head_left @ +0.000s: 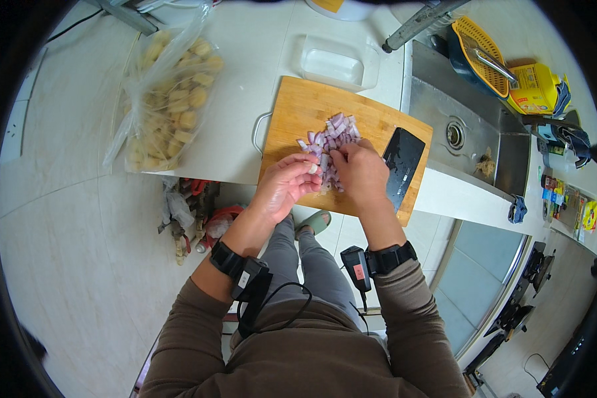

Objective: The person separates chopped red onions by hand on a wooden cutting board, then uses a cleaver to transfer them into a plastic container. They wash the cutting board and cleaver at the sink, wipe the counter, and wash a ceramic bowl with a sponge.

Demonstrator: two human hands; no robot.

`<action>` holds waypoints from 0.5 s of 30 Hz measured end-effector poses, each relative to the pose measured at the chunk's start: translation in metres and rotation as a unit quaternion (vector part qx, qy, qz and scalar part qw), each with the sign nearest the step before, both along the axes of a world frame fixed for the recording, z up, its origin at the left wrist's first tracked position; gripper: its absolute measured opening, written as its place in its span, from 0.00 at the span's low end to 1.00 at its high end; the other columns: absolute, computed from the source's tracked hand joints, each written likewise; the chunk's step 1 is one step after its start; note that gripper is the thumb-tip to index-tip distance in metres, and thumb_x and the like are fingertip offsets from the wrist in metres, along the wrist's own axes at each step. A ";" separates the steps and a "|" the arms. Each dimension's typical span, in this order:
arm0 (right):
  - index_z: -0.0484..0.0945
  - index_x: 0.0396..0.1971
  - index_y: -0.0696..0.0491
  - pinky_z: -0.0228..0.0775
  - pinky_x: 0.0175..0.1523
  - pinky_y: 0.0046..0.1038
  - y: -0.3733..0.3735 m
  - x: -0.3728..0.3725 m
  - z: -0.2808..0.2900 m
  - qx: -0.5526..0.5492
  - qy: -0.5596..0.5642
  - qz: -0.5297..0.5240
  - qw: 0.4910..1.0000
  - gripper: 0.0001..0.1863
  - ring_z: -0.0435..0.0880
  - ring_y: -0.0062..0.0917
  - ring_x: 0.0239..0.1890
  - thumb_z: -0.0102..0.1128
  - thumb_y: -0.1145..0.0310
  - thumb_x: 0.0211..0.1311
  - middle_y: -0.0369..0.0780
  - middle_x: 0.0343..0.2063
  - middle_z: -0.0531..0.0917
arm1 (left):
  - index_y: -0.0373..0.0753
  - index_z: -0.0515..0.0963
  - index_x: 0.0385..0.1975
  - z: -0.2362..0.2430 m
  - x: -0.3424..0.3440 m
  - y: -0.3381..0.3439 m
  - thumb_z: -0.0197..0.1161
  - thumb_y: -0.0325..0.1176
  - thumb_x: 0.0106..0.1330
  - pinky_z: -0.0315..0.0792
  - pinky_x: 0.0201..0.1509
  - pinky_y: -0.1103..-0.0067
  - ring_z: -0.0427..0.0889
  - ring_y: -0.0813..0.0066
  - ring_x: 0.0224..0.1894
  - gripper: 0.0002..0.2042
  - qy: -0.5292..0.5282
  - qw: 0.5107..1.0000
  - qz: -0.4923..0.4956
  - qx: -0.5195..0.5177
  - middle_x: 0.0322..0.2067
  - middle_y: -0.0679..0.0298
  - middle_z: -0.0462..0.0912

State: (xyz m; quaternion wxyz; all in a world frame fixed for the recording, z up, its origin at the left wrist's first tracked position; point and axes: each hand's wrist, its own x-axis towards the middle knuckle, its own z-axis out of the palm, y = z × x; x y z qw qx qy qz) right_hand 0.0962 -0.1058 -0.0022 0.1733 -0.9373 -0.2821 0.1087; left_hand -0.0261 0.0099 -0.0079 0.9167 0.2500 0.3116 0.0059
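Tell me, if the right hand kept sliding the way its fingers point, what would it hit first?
Probably the pile of chopped purple onion just beyond the right hand on the wooden cutting board.

Chopped onion pieces: purple and white. Cutting board: light tan wood, handle pale grey. Cleaver blade: black. Plastic bag: clear, contents pale yellow. Plastic container: translucent white. Counter: off-white. Sink: grey steel. Colander: orange, on dark blue basin. Bottle: yellow. Sleeves: brown. Wrist straps: black. Sandal: green.
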 end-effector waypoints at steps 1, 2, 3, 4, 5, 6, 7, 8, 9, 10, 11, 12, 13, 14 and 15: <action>0.81 0.26 0.51 0.73 0.31 0.35 0.003 -0.001 -0.002 -0.021 -0.010 0.005 1.000 0.09 0.81 0.36 0.30 0.61 0.61 0.52 0.41 0.30 0.80 | 0.35 0.75 0.41 0.000 0.000 0.000 0.56 0.29 0.62 0.73 0.43 0.77 0.78 0.72 0.35 0.09 0.001 1.000 0.000 0.001 0.32 0.61 0.78; 0.80 0.25 0.51 0.73 0.31 0.36 0.006 -0.003 -0.004 -0.040 -0.022 0.011 0.999 0.08 0.81 0.36 0.30 0.60 0.62 0.51 0.40 0.31 0.80 | 0.35 0.75 0.41 0.001 -0.001 0.000 0.56 0.29 0.62 0.73 0.43 0.77 0.78 0.72 0.35 0.09 0.003 1.000 0.001 0.001 0.32 0.61 0.78; 0.80 0.25 0.51 0.74 0.31 0.36 0.007 -0.004 -0.006 -0.042 -0.027 0.009 0.999 0.08 0.81 0.37 0.30 0.60 0.62 0.51 0.40 0.31 0.80 | 0.35 0.75 0.41 0.001 -0.001 0.001 0.56 0.29 0.62 0.73 0.43 0.77 0.78 0.72 0.35 0.09 0.001 1.000 0.002 0.002 0.32 0.61 0.79; 0.79 0.25 0.51 0.74 0.31 0.36 0.008 -0.005 -0.006 -0.043 -0.033 0.008 0.998 0.08 0.81 0.37 0.31 0.60 0.62 0.50 0.40 0.31 0.79 | 0.35 0.75 0.41 0.001 -0.002 0.001 0.56 0.29 0.62 0.73 0.43 0.77 0.78 0.72 0.35 0.09 0.004 1.000 0.002 0.001 0.33 0.61 0.79; 0.79 0.24 0.51 0.74 0.31 0.37 0.009 -0.005 -0.006 -0.051 -0.038 0.004 0.998 0.08 0.81 0.37 0.31 0.59 0.62 0.50 0.40 0.31 0.79 | 0.35 0.75 0.41 0.001 -0.002 0.001 0.56 0.29 0.62 0.73 0.43 0.76 0.78 0.71 0.35 0.09 0.002 1.000 0.002 -0.001 0.33 0.61 0.79; 0.78 0.24 0.51 0.74 0.31 0.37 0.009 -0.006 -0.005 -0.031 -0.046 0.009 0.998 0.08 0.81 0.37 0.31 0.59 0.63 0.50 0.40 0.30 0.79 | 0.35 0.75 0.41 0.001 -0.003 0.002 0.56 0.28 0.62 0.73 0.43 0.76 0.78 0.71 0.35 0.09 0.001 1.000 0.003 -0.002 0.33 0.60 0.79; 0.78 0.24 0.52 0.74 0.31 0.37 0.009 -0.007 -0.003 -0.018 -0.052 0.010 0.998 0.08 0.81 0.37 0.30 0.59 0.63 0.49 0.40 0.29 0.79 | 0.35 0.75 0.40 0.002 -0.003 0.002 0.56 0.28 0.62 0.73 0.44 0.76 0.78 0.71 0.35 0.09 0.003 1.000 0.005 -0.003 0.34 0.60 0.79; 0.78 0.24 0.52 0.73 0.31 0.37 0.008 -0.008 0.000 -0.016 -0.047 0.006 0.999 0.08 0.81 0.37 0.30 0.59 0.64 0.49 0.40 0.29 0.79 | 0.35 0.75 0.40 0.002 -0.004 0.001 0.56 0.28 0.62 0.73 0.44 0.75 0.78 0.70 0.36 0.09 0.005 1.000 0.008 -0.003 0.34 0.59 0.79; 0.77 0.25 0.52 0.73 0.31 0.36 0.006 -0.008 0.004 0.014 -0.037 0.002 0.999 0.07 0.81 0.36 0.31 0.59 0.64 0.49 0.40 0.29 0.78 | 0.35 0.75 0.40 0.002 -0.004 0.001 0.56 0.28 0.62 0.74 0.45 0.75 0.79 0.70 0.36 0.09 0.007 1.000 0.010 -0.003 0.35 0.59 0.80; 0.77 0.25 0.52 0.73 0.31 0.35 0.000 -0.007 0.010 0.032 -0.015 -0.008 0.999 0.07 0.81 0.35 0.31 0.59 0.65 0.49 0.41 0.30 0.78 | 0.35 0.75 0.39 0.003 -0.004 0.001 0.56 0.28 0.61 0.74 0.45 0.74 0.79 0.70 0.36 0.08 0.009 1.000 0.006 0.000 0.35 0.59 0.80; 0.77 0.25 0.52 0.73 0.31 0.34 -0.005 -0.008 0.015 0.064 -0.005 -0.012 0.998 0.07 0.80 0.34 0.31 0.59 0.65 0.49 0.41 0.30 0.78 | 0.35 0.75 0.39 0.003 -0.004 0.001 0.56 0.28 0.61 0.74 0.45 0.74 0.79 0.69 0.36 0.08 0.010 1.000 0.002 0.004 0.35 0.58 0.80; 0.77 0.25 0.52 0.73 0.31 0.34 -0.010 -0.010 0.019 0.086 0.020 -0.020 0.996 0.07 0.80 0.34 0.30 0.60 0.65 0.49 0.40 0.29 0.77 | 0.35 0.75 0.39 0.004 -0.004 0.000 0.56 0.27 0.61 0.74 0.46 0.73 0.79 0.69 0.37 0.08 0.012 1.000 -0.002 0.007 0.35 0.58 0.80; 0.77 0.25 0.52 0.72 0.30 0.34 -0.017 -0.012 0.023 0.121 0.033 -0.022 0.992 0.07 0.80 0.34 0.29 0.60 0.66 0.48 0.40 0.28 0.77 | 0.35 0.75 0.39 0.005 -0.003 -0.001 0.56 0.27 0.61 0.74 0.46 0.73 0.79 0.69 0.37 0.08 0.011 1.000 -0.011 0.010 0.35 0.58 0.80; 0.77 0.25 0.53 0.72 0.30 0.33 -0.025 -0.015 0.027 0.159 0.043 -0.021 0.986 0.07 0.80 0.34 0.28 0.61 0.66 0.48 0.40 0.27 0.77 | 0.35 0.75 0.38 0.006 -0.002 -0.002 0.56 0.27 0.61 0.74 0.46 0.73 0.79 0.69 0.37 0.08 0.009 1.000 -0.022 0.013 0.35 0.58 0.80; 0.77 0.25 0.54 0.71 0.29 0.32 -0.033 -0.017 0.029 0.157 0.027 -0.014 0.987 0.07 0.79 0.34 0.26 0.63 0.67 0.50 0.40 0.25 0.77 | 0.35 0.75 0.38 0.008 -0.001 -0.003 0.56 0.27 0.61 0.74 0.46 0.73 0.79 0.69 0.37 0.07 0.008 0.999 -0.033 0.016 0.36 0.58 0.80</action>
